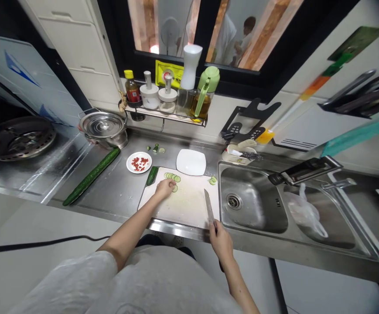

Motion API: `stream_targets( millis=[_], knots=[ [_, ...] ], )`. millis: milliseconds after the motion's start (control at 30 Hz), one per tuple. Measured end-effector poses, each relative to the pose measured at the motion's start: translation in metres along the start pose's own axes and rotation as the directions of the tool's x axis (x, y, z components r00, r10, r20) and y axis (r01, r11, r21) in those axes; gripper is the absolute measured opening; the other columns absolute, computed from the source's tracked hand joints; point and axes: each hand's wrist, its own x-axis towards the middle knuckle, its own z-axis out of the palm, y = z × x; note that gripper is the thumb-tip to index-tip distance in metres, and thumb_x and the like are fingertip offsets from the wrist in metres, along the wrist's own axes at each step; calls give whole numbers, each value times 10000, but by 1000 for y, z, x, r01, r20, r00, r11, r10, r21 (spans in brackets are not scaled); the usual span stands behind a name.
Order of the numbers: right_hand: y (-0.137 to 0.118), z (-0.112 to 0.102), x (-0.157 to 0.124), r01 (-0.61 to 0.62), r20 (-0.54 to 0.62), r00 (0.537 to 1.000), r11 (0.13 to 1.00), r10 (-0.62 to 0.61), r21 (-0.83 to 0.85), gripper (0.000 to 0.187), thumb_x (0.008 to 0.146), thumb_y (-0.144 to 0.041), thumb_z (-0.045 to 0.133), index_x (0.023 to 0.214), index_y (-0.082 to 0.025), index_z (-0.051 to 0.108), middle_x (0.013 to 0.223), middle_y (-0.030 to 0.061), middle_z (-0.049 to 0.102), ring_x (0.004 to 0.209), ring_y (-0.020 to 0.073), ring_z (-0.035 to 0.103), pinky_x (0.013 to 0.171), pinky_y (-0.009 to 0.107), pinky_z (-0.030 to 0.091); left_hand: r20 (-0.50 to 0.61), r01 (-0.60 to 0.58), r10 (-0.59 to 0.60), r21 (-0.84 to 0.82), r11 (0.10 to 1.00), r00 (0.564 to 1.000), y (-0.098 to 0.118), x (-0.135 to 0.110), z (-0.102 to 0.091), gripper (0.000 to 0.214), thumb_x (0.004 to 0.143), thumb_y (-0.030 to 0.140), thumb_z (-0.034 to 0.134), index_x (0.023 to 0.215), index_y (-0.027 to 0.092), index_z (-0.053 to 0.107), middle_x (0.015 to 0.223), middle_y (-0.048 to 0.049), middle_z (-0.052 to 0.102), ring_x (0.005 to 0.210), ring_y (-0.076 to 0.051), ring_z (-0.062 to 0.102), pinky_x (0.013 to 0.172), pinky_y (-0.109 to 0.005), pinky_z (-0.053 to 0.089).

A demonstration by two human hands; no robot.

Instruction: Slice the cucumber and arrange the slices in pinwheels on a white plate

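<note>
Near frame centre, the left hand (165, 188) is curled beside cucumber slices (172, 176), its fingers' grip unclear; lower right of centre, a knife (209, 206) is held, blade pointed upward, by the wrapped right hand (221, 240).

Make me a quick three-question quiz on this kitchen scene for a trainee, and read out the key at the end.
1. True or false: the right hand holds the knife.

2. What lies on the small round plate?
A: a sponge
B: chopped red pieces
C: a spoon

3. Fill the gap: the left hand is at the cucumber slices on the white ____.

Key: 1. True. 2. B. 3. Cutting board.
</note>
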Motion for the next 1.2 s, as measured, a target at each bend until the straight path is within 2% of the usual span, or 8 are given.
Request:
stream_targets(
  millis=[67, 133, 267, 367, 500, 733, 1200],
  knots=[
    [-2, 0, 1, 57, 18, 998, 998, -57, 4, 437, 979, -411, 263, 1229, -187, 542, 932, 87, 707, 852, 207, 649, 673, 256, 373, 85, -18, 22, -45, 999, 996, -13, -11, -4, 204, 780, 195, 579, 944, 215, 698, 873, -3, 712, 778, -134, 623, 706, -225, 447],
    [-6, -1, 2, 119, 55, 991, 993, -118, -12, 428, 981, -421, 261, 1207, -191, 542, 905, 76, 705, 834, 201, 645, 665, 251, 361, 122, -25, 29, -32, 999, 992, -23, -20, -8, 195, 772, 193, 583, 923, 207, 706, 872, -8, 718, 765, -134, 623, 699, -223, 448],
    [-25, -8, 4, 278, 175, 951, 953, -255, -122, 397, 986, -436, 261, 1144, -220, 554, 893, 72, 703, 855, 204, 641, 679, 252, 347, 72, -8, 3, 83, 997, 997, -33, -34, -14, 213, 788, 201, 556, 931, 231, 712, 875, -13, 718, 800, -157, 625, 743, -248, 446],
    [-43, -14, 6, 377, 258, 912, 899, -318, -224, 362, 992, -406, 262, 1108, -224, 552, 899, 78, 701, 863, 210, 644, 699, 259, 350, 35, -32, 27, 149, 988, 999, -35, -39, -16, 257, 809, 187, 526, 989, 247, 699, 909, -23, 710, 865, -173, 623, 791, -261, 440],
    [-66, -16, 10, 464, 306, 874, 836, -378, -293, 330, 994, -360, 263, 1095, -206, 536, 911, 96, 699, 880, 219, 647, 717, 274, 360, 3, -70, 70, 202, 977, 998, -40, -43, -18, 304, 823, 150, 499, 1053, 244, 674, 1019, -40, 678, 950, -177, 602, 844, -264, 427],
    [-88, -8, 14, 538, 316, 838, 773, -445, -337, 327, 992, -327, 257, 1089, -180, 533, 908, 103, 698, 884, 228, 654, 706, 281, 367, 11, -33, 32, 206, 978, 999, -46, -48, -12, 242, 778, 245, 628, 1017, 245, 666, 987, -37, 634, 957, -185, 580, 854, -272, 419],
    [-98, -2, 16, 546, 344, 831, 759, -437, -355, 328, 990, -329, 243, 1081, -183, 522, 908, 112, 697, 877, 236, 655, 703, 302, 383, -25, -4, 9, 198, 980, 1000, -48, -47, -6, 224, 789, 248, 600, 1007, 257, 650, 984, -19, 629, 964, -185, 568, 870, -300, 390]
  ],
)
